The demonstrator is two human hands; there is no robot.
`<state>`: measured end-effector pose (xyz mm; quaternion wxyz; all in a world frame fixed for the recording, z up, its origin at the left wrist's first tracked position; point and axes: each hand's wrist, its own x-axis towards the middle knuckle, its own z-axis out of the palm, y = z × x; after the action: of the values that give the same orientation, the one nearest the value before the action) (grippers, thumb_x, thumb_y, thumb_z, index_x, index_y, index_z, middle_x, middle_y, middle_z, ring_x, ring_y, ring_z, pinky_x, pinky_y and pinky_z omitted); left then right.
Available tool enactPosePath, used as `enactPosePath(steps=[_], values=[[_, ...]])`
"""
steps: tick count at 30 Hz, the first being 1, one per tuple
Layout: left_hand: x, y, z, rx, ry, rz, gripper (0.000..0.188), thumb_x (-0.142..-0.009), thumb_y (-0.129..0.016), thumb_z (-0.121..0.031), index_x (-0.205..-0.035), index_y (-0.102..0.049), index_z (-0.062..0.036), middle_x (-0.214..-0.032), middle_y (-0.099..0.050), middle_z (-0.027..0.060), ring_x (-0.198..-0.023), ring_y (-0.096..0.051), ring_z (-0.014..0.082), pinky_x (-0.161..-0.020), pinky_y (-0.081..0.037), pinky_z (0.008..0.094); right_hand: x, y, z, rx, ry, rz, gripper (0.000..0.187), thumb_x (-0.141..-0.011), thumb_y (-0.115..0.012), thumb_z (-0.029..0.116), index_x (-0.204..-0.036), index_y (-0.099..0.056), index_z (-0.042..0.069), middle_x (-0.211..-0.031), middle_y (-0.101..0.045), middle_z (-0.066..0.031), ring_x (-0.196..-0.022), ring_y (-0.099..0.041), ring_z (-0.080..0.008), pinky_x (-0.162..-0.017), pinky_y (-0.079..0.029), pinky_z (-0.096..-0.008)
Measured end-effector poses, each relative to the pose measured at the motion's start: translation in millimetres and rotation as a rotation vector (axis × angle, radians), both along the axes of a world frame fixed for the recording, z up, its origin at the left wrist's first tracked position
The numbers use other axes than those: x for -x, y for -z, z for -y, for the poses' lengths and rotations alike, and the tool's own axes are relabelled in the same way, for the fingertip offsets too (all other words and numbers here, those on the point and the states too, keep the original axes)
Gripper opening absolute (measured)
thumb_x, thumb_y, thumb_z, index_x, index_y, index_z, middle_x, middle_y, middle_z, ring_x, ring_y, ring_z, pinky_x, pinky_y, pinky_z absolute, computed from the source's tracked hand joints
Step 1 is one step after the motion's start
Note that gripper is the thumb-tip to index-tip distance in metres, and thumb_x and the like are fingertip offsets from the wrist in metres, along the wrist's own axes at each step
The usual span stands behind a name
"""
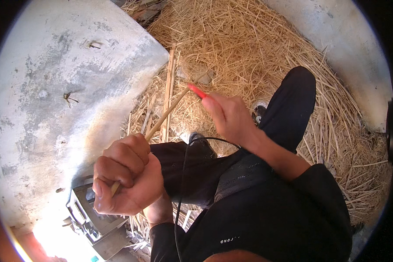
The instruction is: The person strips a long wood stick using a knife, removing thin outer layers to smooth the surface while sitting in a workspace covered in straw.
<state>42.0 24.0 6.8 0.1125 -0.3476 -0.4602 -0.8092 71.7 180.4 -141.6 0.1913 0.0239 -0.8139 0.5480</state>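
Note:
My left hand (129, 177) is closed in a fist around a thin tan wooden stick (167, 114). The stick slants up and away to the right, its short near end showing below the fingers. My right hand (232, 114) grips a small red-handled tool (196, 90), thumb laid along it. The tool's red tip meets the stick near its far end. Its working part is too small to make out, so I cannot tell its kind.
Loose straw (249, 48) covers the floor ahead and to the right. Long wooden strips (168, 96) lie beside a stained whitish wall (70, 83) on the left. A metal-framed object (102, 227) sits at lower left. A black cable (182, 179) hangs across my lap.

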Motion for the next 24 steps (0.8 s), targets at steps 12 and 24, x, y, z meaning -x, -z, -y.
enactPosePath(steps=[12,24], values=[[0.9,1.6,-0.5,0.079,-0.005,-0.039,0.04,-0.08,-0.037,-0.032,-0.047,-0.03,-0.0105,-0.034,-0.025,0.0009,-0.029,-0.016,0.0101,-0.031,-0.014,0.0258,-3.5,-31.2,5.4,0.102,-0.117,0.0,0.036,-0.089,-0.041,0.028,-0.069,-0.052,0.0,-0.054,-0.047,-0.0201,-0.049,-0.049,-0.0355,-0.048,-0.036,-0.0417],[-6.3,0.8,-7.0,0.079,0.039,-0.072,0.04,-0.078,-0.038,-0.03,-0.046,-0.028,-0.0086,-0.035,-0.024,0.0015,-0.03,-0.017,0.0102,-0.032,-0.012,0.026,-32.1,-74.6,11.6,0.08,-0.174,-0.095,0.038,-0.087,-0.047,0.031,-0.068,-0.056,0.0,-0.053,-0.051,-0.0213,-0.049,-0.054,-0.0365,-0.049,-0.041,-0.044]])
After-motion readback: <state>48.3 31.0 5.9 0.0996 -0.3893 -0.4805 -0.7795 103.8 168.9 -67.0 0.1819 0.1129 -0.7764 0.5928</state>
